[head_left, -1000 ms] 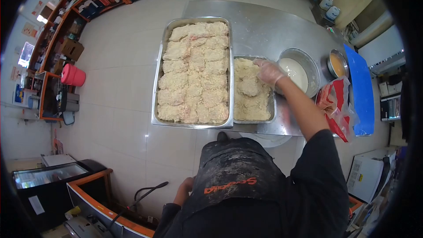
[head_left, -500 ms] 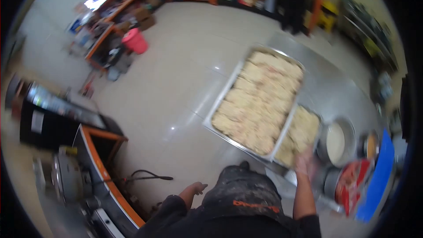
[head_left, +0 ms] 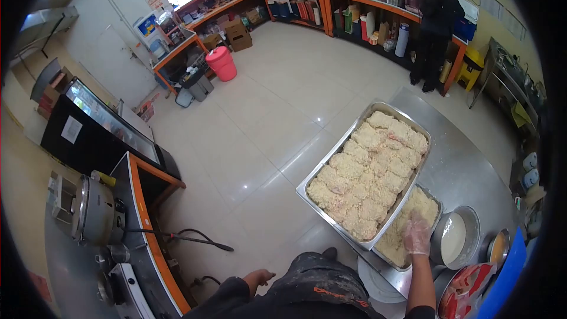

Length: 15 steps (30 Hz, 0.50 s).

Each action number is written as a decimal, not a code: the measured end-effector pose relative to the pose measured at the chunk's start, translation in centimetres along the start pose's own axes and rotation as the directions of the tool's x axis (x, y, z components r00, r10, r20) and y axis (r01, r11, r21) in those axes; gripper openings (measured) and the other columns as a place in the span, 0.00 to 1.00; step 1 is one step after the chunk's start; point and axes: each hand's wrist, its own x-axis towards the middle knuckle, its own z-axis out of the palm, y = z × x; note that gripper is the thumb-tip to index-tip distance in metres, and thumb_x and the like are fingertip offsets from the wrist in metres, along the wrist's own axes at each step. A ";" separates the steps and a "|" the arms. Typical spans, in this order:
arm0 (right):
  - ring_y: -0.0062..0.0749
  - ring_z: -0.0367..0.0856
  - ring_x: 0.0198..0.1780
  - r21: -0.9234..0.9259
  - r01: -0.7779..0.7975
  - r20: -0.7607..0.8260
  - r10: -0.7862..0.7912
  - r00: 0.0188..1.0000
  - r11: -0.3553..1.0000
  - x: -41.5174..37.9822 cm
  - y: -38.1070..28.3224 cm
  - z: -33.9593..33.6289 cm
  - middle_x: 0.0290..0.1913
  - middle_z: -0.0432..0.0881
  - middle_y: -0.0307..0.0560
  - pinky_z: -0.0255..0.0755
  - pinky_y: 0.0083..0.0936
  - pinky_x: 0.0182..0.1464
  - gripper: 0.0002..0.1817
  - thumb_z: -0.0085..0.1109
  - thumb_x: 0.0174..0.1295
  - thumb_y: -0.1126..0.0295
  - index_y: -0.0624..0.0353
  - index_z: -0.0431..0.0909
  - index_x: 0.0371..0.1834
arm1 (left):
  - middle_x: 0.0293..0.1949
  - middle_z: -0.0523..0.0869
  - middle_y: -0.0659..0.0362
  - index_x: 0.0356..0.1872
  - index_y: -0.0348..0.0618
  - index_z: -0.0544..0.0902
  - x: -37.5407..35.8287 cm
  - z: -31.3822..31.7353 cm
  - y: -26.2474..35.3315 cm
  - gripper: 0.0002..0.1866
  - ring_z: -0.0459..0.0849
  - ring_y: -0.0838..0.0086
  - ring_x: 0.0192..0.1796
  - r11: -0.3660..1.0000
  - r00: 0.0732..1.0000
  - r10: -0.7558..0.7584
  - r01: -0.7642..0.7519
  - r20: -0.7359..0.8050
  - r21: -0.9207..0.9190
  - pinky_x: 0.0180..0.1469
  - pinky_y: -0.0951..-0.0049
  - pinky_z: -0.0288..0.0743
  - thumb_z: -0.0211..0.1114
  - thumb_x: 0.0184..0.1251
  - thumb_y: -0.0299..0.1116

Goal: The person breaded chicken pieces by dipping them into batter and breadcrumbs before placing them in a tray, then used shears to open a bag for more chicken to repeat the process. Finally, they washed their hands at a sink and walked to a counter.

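My right hand [head_left: 417, 236], in a clear plastic glove, reaches into a smaller tray of pale breadcrumbs [head_left: 393, 239]. Its fingertips are down in the crumbs, so what they hold, if anything, is hidden. Left of it, a large metal tray [head_left: 302, 189] is filled with crumb-coated pieces [head_left: 372, 168] laid close together, pinkish in places. Right of the glove stands a metal bowl of white batter [head_left: 453, 239]. My left hand [head_left: 258, 277] hangs bare beside my dark apron, away from the trays, fingers loosely apart and nothing seen in it.
A red-and-white plastic bag [head_left: 472, 289] sits in a bowl at the near right, by a small bowl of orange-brown stuff [head_left: 499, 248]. A person in black [head_left: 437, 29] stands at the far counter. A cooker [head_left: 97, 210] is on the left counter. A pink bin [head_left: 221, 64] stands on the floor.
The view has tilted up and sharpened, so things sit lower in it. My gloved right hand has moved from the near edge of the crumb tray farther in over the crumbs.
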 end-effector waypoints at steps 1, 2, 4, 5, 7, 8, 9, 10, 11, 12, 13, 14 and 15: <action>0.59 0.77 0.64 0.039 0.008 -0.095 -0.004 0.995 0.999 1.0 1.1 0.3 0.60 0.80 0.67 0.68 0.45 0.69 0.29 0.56 0.61 0.62 0.64 0.74 0.65 | 0.47 0.90 0.44 0.64 0.34 0.78 -0.1 0.5 -1.1 0.39 0.87 0.56 0.44 0.999 0.999 -0.031 0.031 -0.007 -0.020 0.46 0.52 0.79 0.51 0.72 0.63; 0.59 0.80 0.59 0.022 -0.026 -0.003 0.026 1.000 0.999 1.8 2.2 0.7 0.55 0.82 0.65 0.72 0.45 0.64 0.27 0.57 0.59 0.63 0.63 0.76 0.62 | 0.48 0.90 0.44 0.65 0.34 0.77 0.1 0.2 -1.6 0.39 0.87 0.56 0.44 0.997 0.998 -0.061 0.061 -0.014 -0.039 0.46 0.52 0.79 0.51 0.72 0.63; 0.58 0.86 0.48 -0.021 -0.085 0.186 0.088 0.979 0.996 3.4 3.5 0.7 0.44 0.87 0.62 0.79 0.47 0.53 0.24 0.61 0.54 0.64 0.61 0.79 0.55 | 0.48 0.90 0.44 0.65 0.33 0.77 -1.1 -0.7 -2.3 0.39 0.87 0.56 0.45 0.996 0.997 -0.077 0.076 -0.005 -0.041 0.47 0.53 0.79 0.51 0.72 0.63; 0.57 0.86 0.46 -0.013 -0.097 0.186 0.098 0.978 0.995 4.1 3.8 0.6 0.42 0.87 0.61 0.79 0.45 0.52 0.24 0.63 0.51 0.64 0.61 0.81 0.53 | 0.48 0.90 0.43 0.66 0.33 0.76 -1.5 -0.9 -2.6 0.40 0.87 0.55 0.45 0.995 0.996 -0.085 0.085 0.003 -0.043 0.48 0.54 0.79 0.51 0.72 0.63; 0.55 0.87 0.43 -0.004 -0.121 0.201 0.119 0.972 0.993 4.7 4.4 -0.5 0.40 0.87 0.59 0.80 0.42 0.49 0.24 0.66 0.45 0.64 0.61 0.84 0.48 | 0.49 0.90 0.42 0.64 0.32 0.77 -0.7 -1.1 -2.9 0.39 0.87 0.55 0.45 0.994 0.996 -0.094 0.093 -0.009 -0.066 0.48 0.54 0.79 0.51 0.73 0.62; 0.55 0.87 0.43 0.046 -0.153 0.246 0.137 0.959 0.987 4.7 4.4 -1.4 0.39 0.87 0.59 0.80 0.42 0.49 0.21 0.66 0.44 0.64 0.60 0.84 0.43 | 0.49 0.90 0.42 0.63 0.31 0.78 -0.4 -1.3 -2.9 0.39 0.87 0.55 0.45 0.994 0.995 -0.097 0.096 -0.020 -0.045 0.48 0.54 0.79 0.51 0.73 0.62; 0.55 0.87 0.43 0.094 -0.187 0.292 0.153 0.944 0.978 4.6 4.2 -2.4 0.38 0.87 0.59 0.80 0.42 0.48 0.18 0.67 0.43 0.64 0.60 0.85 0.38 | 0.49 0.89 0.42 0.62 0.31 0.78 -0.1 -1.5 -2.8 0.39 0.87 0.55 0.44 0.995 0.994 -0.100 0.099 -0.032 -0.025 0.47 0.53 0.79 0.51 0.73 0.62; 0.56 0.86 0.42 0.138 -0.220 0.336 0.164 0.927 0.966 4.4 4.2 -2.8 0.37 0.87 0.59 0.80 0.42 0.48 0.15 0.68 0.42 0.64 0.59 0.85 0.33 | 0.48 0.90 0.44 0.58 0.31 0.81 0.1 -1.2 -2.4 0.38 0.86 0.56 0.42 0.992 0.991 -0.114 0.110 -0.076 -0.062 0.45 0.53 0.79 0.51 0.73 0.63; 0.56 0.86 0.41 0.138 -0.170 0.274 0.128 0.953 0.976 3.9 4.2 -2.8 0.36 0.86 0.60 0.79 0.42 0.47 0.13 0.68 0.43 0.64 0.59 0.84 0.30 | 0.47 0.90 0.44 0.58 0.32 0.81 -1.1 -0.9 -1.4 0.38 0.85 0.57 0.41 0.994 0.993 -0.082 0.075 -0.087 -0.074 0.44 0.53 0.79 0.51 0.73 0.63; 0.57 0.86 0.40 0.134 -0.122 0.210 0.092 0.973 0.983 3.3 4.4 -2.6 0.35 0.86 0.60 0.79 0.43 0.47 0.12 0.69 0.43 0.64 0.59 0.83 0.28 | 0.47 0.90 0.45 0.57 0.32 0.81 -2.5 -0.7 -0.3 0.37 0.85 0.58 0.40 0.996 0.994 -0.048 0.040 -0.098 -0.084 0.43 0.53 0.78 0.50 0.73 0.63; 0.57 0.85 0.39 0.127 -0.078 0.145 0.059 0.988 0.989 2.6 4.4 -2.5 0.34 0.85 0.61 0.78 0.44 0.46 0.11 0.70 0.44 0.64 0.59 0.83 0.25 | 0.47 0.90 0.46 0.57 0.33 0.81 -3.7 -0.7 0.4 0.37 0.84 0.59 0.38 0.996 0.994 -0.014 0.004 -0.110 -0.089 0.42 0.53 0.78 0.50 0.73 0.63; 0.59 0.84 0.38 0.188 0.041 0.017 -0.045 0.999 0.981 2.1 4.4 -2.1 0.32 0.84 0.61 0.77 0.45 0.45 0.11 0.69 0.46 0.64 0.60 0.81 0.23 | 0.46 0.90 0.47 0.58 0.34 0.80 -3.2 -0.6 0.4 0.37 0.83 0.60 0.37 0.993 0.993 0.059 -0.069 -0.106 -0.093 0.41 0.54 0.78 0.50 0.73 0.63; 0.60 0.83 0.36 0.229 0.147 -0.101 -0.127 0.987 0.962 0.9 4.5 -1.7 0.31 0.83 0.62 0.76 0.46 0.43 0.12 0.69 0.48 0.64 0.61 0.80 0.22 | 0.45 0.90 0.48 0.58 0.35 0.80 -2.3 -0.3 0.1 0.36 0.83 0.61 0.36 0.988 0.988 0.126 -0.133 -0.085 -0.085 0.40 0.54 0.77 0.49 0.74 0.63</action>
